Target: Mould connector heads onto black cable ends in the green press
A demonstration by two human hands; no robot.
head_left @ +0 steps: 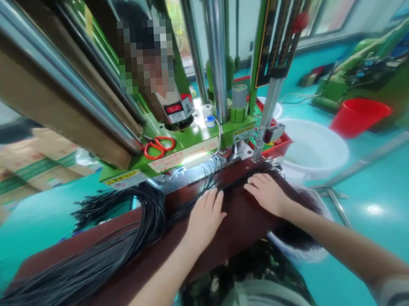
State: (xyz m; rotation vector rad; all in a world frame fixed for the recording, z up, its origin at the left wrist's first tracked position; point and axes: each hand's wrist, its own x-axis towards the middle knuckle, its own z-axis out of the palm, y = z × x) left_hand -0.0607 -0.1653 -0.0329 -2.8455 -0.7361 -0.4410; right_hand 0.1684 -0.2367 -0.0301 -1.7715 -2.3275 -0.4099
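Both bare hands reach over a dark red tabletop (242,224) in front of a green machine (203,134). My left hand (207,212) lies palm down with its fingers slightly apart, touching thin black cables (185,211) near the machine's front edge. My right hand (266,193) rests to the right with fingers spread, beside more black cables that run back toward the right corner. A thick bundle of black cables (149,215) bends across the table's left part. Neither hand is visibly wrapped round anything.
Red-handled scissors (159,147) lie on the machine's green ledge. Steel columns (216,56) rise above it. A white basin (310,145), a red bucket (358,116) and a lined bin (301,244) stand at the right. Cartons (30,166) are stacked at the left.
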